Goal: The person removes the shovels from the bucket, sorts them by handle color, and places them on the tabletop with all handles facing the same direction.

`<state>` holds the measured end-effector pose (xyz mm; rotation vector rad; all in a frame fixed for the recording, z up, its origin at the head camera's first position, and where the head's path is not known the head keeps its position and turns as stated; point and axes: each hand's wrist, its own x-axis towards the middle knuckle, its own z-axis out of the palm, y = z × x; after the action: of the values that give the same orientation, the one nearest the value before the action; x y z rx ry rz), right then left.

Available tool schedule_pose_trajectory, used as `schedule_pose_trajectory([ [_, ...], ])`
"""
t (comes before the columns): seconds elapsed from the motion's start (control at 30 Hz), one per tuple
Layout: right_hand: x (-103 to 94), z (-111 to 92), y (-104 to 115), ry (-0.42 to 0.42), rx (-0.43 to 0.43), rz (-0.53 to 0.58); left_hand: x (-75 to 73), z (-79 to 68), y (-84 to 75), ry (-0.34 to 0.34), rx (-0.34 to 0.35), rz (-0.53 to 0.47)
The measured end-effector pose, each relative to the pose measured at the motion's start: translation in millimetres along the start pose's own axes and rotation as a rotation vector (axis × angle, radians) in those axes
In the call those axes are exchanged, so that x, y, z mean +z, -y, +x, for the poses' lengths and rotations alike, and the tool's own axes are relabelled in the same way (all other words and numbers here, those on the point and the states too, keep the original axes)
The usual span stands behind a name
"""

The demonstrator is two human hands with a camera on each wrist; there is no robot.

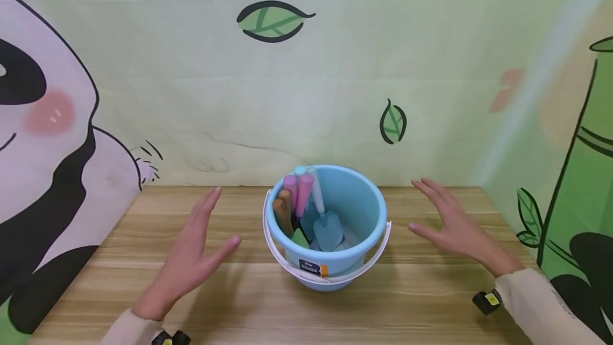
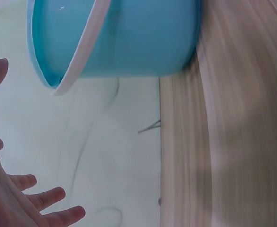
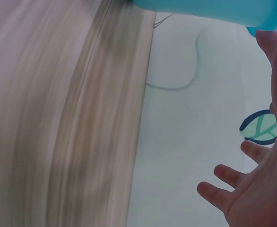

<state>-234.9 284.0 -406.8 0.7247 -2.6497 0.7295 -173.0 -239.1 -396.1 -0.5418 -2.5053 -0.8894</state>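
Note:
A light blue bucket [image 1: 330,264] stands upright on the wooden table, its white handle [image 1: 381,249] folded down across the front. Inside lean a blue toy shovel [image 1: 328,231], pink handles [image 1: 304,195], brown handles [image 1: 282,217] and a green piece [image 1: 300,239]; their lower ends are hidden. My left hand [image 1: 189,254] hovers left of the bucket, fingers spread and straight, holding nothing. On the other side my right hand [image 1: 452,225] is raised with its fingers extended, apart from the bucket. Both wrist views show the bucket wall [image 2: 138,38] beyond the spread fingers.
The wood-grain table [image 1: 258,318] meets a pale green backdrop [image 1: 191,41] printed with leaves, a panda [image 1: 43,100] on the left and green bamboo [image 1: 584,190] on the right. A small black device [image 1: 487,301] sits at each wrist.

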Motion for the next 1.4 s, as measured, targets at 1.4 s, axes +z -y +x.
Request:
schedule_pose_trajectory([
  [1.4,8.7,22,53,0.044,-0.066,0.407,36.8,23.1,-27.9,0.11,-0.071,-0.448],
])
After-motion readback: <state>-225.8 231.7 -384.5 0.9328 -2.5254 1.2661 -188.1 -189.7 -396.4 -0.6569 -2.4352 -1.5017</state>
